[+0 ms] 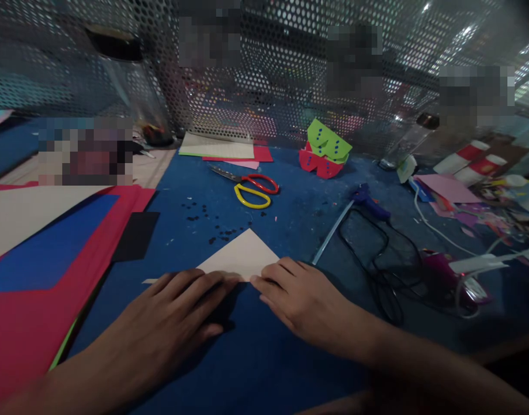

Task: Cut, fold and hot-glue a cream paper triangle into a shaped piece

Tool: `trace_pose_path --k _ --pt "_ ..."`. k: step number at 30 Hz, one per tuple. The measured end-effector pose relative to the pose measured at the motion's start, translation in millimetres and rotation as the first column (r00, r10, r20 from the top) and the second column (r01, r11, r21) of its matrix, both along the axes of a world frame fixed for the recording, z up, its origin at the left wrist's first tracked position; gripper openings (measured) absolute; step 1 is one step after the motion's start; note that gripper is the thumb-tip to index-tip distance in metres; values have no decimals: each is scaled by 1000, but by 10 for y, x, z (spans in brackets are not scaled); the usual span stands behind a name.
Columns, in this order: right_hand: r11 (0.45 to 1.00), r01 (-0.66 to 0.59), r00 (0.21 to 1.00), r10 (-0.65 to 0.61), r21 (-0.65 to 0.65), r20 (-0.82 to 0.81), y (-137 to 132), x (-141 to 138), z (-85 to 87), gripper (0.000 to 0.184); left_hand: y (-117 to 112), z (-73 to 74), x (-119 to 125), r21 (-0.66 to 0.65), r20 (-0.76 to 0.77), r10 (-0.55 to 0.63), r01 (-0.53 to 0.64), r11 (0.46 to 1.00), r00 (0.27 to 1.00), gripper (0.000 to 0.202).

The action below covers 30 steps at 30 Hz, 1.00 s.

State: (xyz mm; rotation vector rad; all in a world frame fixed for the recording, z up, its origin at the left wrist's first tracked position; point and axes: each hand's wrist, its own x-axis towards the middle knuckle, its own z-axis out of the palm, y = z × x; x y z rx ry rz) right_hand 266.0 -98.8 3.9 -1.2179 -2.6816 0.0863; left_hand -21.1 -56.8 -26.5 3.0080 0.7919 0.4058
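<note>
A white sheet of paper [241, 259], folded to a triangle with its point away from me, lies on the blue table. Across its near left edge, my left hand [182, 305] rests with fingers stretched out flat, pressing on the paper. My right hand [303, 297] has its fingers bent together on the near right edge, gripping the paper there; its thumb is partly hidden. A thin white strip [150, 281] shows left of my left fingers. Beyond the paper lie scissors [251, 190] with red and yellow handles and small black paper bits [223, 233].
Coloured sheets [87, 242] are stacked at left beside a black paper piece [136, 236]. Green and red folded paper shapes [325, 150] stand at the back. A blue glue gun [370, 202], black cable [377, 265] and power strip [458, 282] lie right. A perforated metal panel [264, 75] stands behind.
</note>
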Motion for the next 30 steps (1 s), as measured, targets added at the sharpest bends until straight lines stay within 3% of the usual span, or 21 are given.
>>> trace_pose_path --k 10,17,30 --pt "998 43 999 -43 -44 -18 -19 87 39 26 -9 -50 -16 -19 44 26 -25 999 999 46" --pt "994 101 993 -103 -45 -61 -31 143 24 30 -45 -64 -59 -79 22 106 -104 991 994 43" --pt "970 235 966 -240 -54 -99 32 198 30 28 -60 -67 -124 -47 -6 134 -134 990 991 43"
